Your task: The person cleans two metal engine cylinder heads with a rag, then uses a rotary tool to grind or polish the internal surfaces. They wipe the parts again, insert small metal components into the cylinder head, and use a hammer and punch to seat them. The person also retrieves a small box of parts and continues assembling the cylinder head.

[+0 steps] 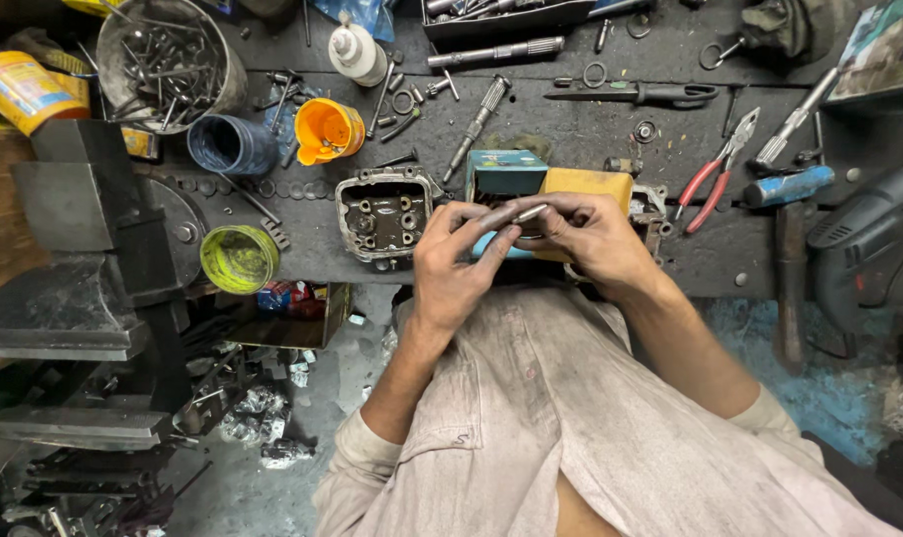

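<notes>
A: Both hands grasping the small metal pin (524, 213), left hand (458, 261) and right hand (589, 239), above the surface (571, 119) edge.

B: I'd pinch it near both ends, or it'll drop.

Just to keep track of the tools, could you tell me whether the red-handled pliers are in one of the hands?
No: the red-handled pliers lie on the workbench, while both hands hold a small metal rod.

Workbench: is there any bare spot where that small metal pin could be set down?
Bare patches on the bench: between the black-handled knife and yellow box, and right of the red pliers. Crowded around the nail tin and orange cup.
</notes>
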